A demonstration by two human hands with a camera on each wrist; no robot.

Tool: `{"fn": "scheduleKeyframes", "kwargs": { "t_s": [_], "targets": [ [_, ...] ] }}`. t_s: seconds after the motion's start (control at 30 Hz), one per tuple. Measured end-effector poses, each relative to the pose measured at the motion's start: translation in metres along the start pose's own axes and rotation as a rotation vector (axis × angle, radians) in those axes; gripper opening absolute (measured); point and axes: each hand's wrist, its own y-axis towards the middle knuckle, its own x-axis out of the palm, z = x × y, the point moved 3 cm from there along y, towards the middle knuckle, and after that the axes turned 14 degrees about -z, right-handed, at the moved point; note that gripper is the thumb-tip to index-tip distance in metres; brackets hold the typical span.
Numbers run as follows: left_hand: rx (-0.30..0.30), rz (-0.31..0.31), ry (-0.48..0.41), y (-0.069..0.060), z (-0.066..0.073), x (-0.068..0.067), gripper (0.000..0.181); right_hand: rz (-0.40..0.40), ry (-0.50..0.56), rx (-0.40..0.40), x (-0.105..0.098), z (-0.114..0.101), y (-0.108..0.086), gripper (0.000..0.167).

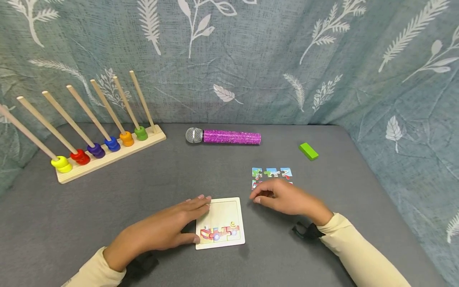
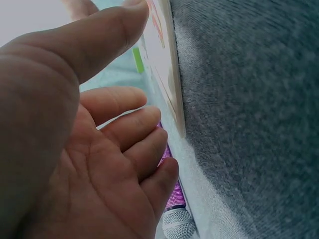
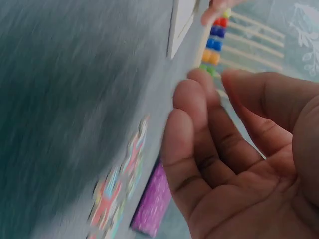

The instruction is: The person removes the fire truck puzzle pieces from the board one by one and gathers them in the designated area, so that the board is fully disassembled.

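Observation:
A square wooden puzzle tray (image 1: pixel 220 213) lies on the table, with several joined pieces showing a red vehicle (image 1: pixel 216 235) along its near edge. My left hand (image 1: pixel 157 229) steadies the tray's left side, its fingers extended over the upper corner and the thumb at the lower one. To the right of the tray hovers my right hand (image 1: pixel 287 198), fingers loosely bent. The right wrist view shows nothing between those fingers. Loose jigsaw pieces (image 1: pixel 272 172) lie in rows just beyond that hand, which partly hides the nearer ones.
A pink glittery microphone (image 1: pixel 231 137) lies towards the back. At the far left stands a wooden peg rack (image 1: pixel 111 156) with coloured rings on tall rods. A green block (image 1: pixel 308 151) sits at the back right. Patterned cloth (image 1: pixel 251 59) hangs behind the grey table.

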Motion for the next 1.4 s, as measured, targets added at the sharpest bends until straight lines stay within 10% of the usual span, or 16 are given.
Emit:
{"fn": "scheduleKeyframes", "kwargs": {
  "t_s": [1.4],
  "targets": [
    [-0.061,-0.037,-0.002,0.001,-0.004,0.002,0.075,-0.228,-0.061,-0.172,0.054,-0.048,0.053,0.019]
  ]
}}
